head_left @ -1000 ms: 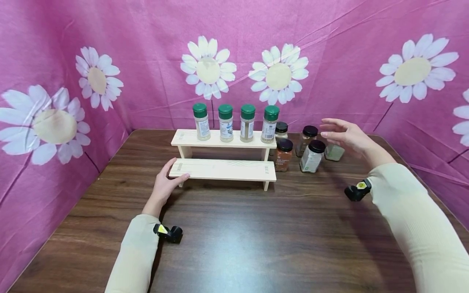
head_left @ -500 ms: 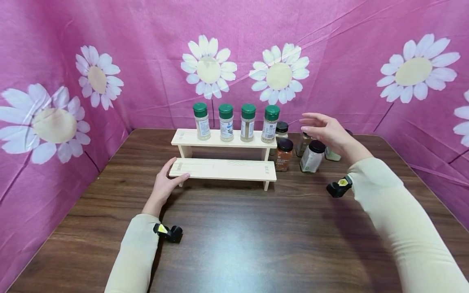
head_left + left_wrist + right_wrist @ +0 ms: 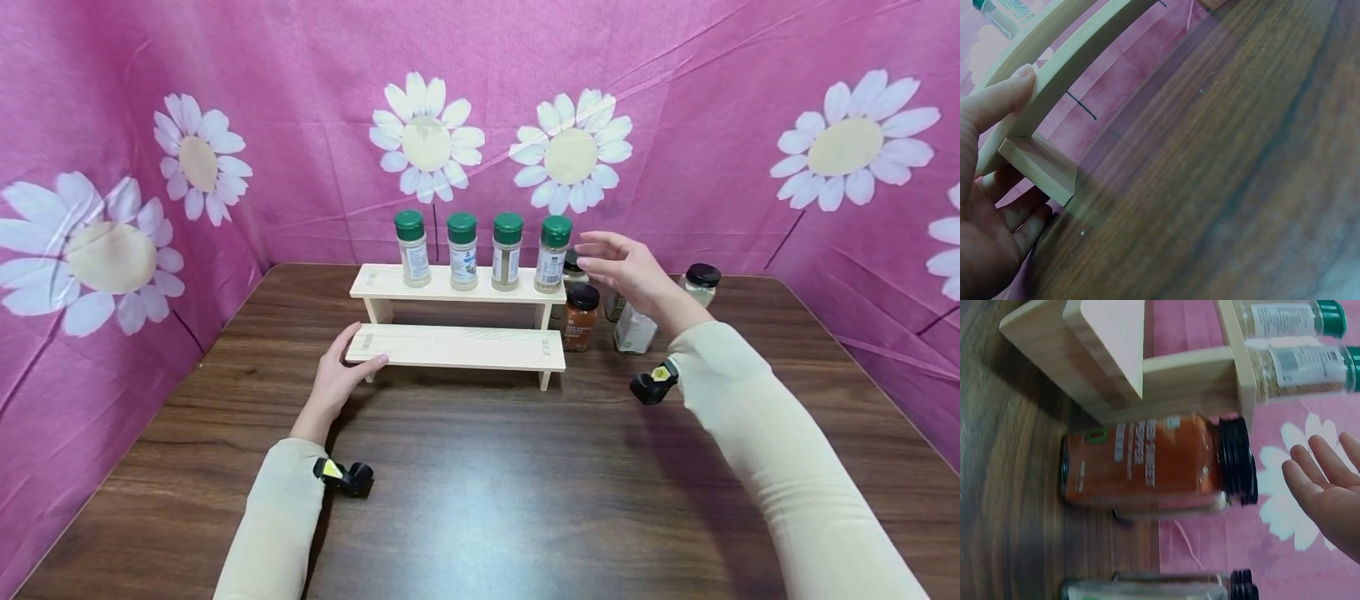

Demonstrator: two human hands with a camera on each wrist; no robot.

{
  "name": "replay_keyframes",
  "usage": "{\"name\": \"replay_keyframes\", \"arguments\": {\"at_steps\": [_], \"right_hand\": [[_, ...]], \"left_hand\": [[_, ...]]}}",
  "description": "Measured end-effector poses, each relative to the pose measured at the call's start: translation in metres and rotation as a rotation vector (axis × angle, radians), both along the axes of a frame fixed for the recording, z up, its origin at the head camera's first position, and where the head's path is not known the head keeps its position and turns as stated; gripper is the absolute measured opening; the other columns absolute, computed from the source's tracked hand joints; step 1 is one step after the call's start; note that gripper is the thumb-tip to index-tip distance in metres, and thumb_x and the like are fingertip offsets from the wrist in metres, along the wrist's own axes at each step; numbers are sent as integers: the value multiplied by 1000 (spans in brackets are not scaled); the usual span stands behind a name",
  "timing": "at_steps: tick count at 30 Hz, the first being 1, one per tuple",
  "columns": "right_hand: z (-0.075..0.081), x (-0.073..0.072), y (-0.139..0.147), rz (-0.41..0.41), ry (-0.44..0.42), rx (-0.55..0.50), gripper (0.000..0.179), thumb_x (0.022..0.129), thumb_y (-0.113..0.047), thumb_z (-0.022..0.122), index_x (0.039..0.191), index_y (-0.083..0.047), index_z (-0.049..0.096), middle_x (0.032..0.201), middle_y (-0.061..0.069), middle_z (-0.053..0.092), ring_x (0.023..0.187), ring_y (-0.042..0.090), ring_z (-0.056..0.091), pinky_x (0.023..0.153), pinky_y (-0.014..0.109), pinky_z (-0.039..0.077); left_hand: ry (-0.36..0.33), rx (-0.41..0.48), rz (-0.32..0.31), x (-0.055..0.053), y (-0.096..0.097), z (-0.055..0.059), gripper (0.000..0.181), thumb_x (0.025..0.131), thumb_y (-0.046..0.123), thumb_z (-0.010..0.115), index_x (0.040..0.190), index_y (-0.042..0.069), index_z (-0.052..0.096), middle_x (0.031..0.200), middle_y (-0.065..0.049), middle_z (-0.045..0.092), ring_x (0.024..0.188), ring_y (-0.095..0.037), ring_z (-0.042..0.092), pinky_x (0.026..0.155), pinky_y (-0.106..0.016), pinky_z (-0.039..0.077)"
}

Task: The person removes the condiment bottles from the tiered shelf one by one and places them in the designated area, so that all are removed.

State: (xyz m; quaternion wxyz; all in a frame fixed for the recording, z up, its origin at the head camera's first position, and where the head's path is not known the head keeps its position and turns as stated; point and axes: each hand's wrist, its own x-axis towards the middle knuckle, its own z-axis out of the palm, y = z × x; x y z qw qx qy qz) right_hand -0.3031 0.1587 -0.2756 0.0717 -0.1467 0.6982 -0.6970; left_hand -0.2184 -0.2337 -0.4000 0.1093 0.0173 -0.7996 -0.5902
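Observation:
A two-tier wooden spice rack (image 3: 457, 346) stands on the table, with several green-capped spice jars (image 3: 506, 265) upright along its upper shelf. My left hand (image 3: 337, 379) grips the left end of the lower shelf; in the left wrist view the thumb (image 3: 1007, 97) lies on the board's front edge, the other fingers by the end leg. Over the black-lidded jars at the rack's right hovers my right hand (image 3: 630, 268), fingers loosely extended and holding nothing. Beneath it in the right wrist view is the red sweet pepper jar (image 3: 1147, 459). My right fingertips overlap a black-lidded jar (image 3: 573, 268) behind it.
A white-labelled jar (image 3: 635, 332) stands right of the pepper jar, with a darker jar (image 3: 614, 305) partly hidden behind my hand. Farther right is a jar with pale green contents (image 3: 701, 285). A pink flowered cloth (image 3: 480, 100) hangs behind the table (image 3: 480, 475).
My right hand has moved left across the black-lidded jars toward the rack's right end, uncovering the pale green jar. My left hand and the rack have stayed in place.

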Motion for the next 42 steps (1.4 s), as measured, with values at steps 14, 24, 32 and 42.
{"name": "replay_keyframes", "arguments": {"at_steps": [14,24,32,42], "right_hand": [[-14,-5,-33,-73,62,-109,47,77,-1,63,120,-1,45,101,5,55,101,20,47,90,37,34],[-17,-4,-46,-177,119,-57,33,76,0,63,107,-4,55,89,1,57,88,16,50,83,38,37],[-16,-2,-49,-231,103,-32,28,75,0,63,102,-6,57,89,3,57,89,18,49,83,39,37],[-11,6,-47,-255,115,-90,25,74,0,65,97,-10,60,83,0,59,85,15,51,81,36,40]], "left_hand": [[-3,12,4,0,1,1,74,70,13,72,132,4,31,129,-15,35,115,-21,31,96,-33,21],[-5,7,2,-1,1,1,74,71,14,72,132,4,31,129,-15,35,115,-22,31,96,-34,21],[-3,2,4,0,1,0,74,70,14,72,132,4,31,129,-15,36,115,-22,31,96,-34,21],[-5,2,4,-1,0,0,74,71,13,72,132,5,31,129,-15,35,115,-22,30,96,-34,20]]}}
